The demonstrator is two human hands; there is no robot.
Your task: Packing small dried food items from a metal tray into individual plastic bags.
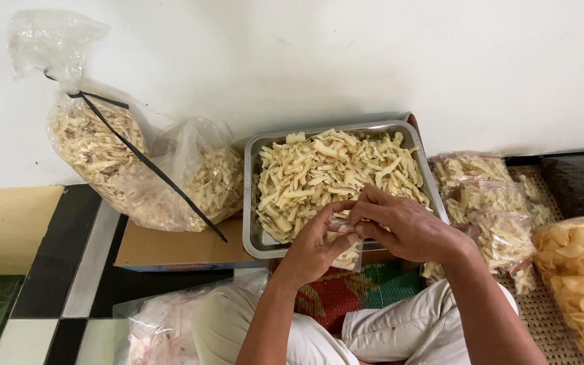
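A metal tray heaped with pale yellow chip strips stands in front of me. Over its near edge my left hand and my right hand meet, both pinching the top of a small clear plastic bag partly filled with the same strips. The bag hangs between my fingers, mostly hidden by them.
Two large clear bags of strips lean against the white wall at left, on a flat cardboard sheet. Several small filled bags pile up at right, beside a bag of round yellow crackers. My knees in light trousers are below.
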